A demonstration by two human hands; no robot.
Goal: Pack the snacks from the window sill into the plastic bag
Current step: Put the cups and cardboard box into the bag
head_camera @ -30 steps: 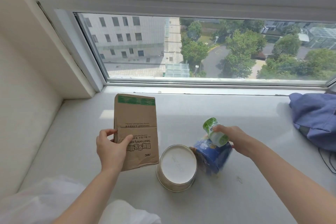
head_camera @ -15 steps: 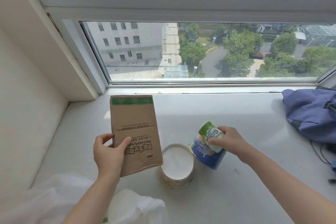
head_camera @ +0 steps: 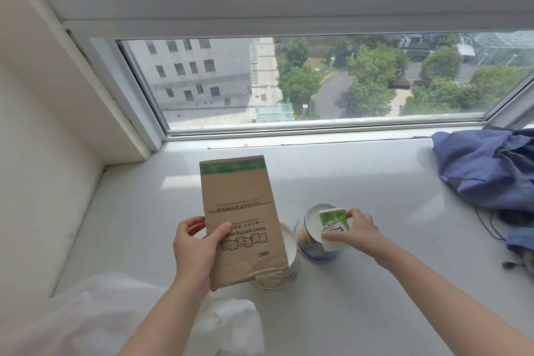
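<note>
Brown pouch (head_camera: 242, 220) lifted; left hand (head_camera: 196, 248) thumb forward.

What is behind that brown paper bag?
A white-topped tub standing on the sill shows at the paper bag's lower right. Its left part is covered, as are the left hand's fingertips behind the bag.

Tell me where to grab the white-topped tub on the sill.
Probably the tub's wall under the rim, fingers from above on the near side: the flat top offers no hold, the paper bag covers its left, the blue cup crowds its right.
</note>
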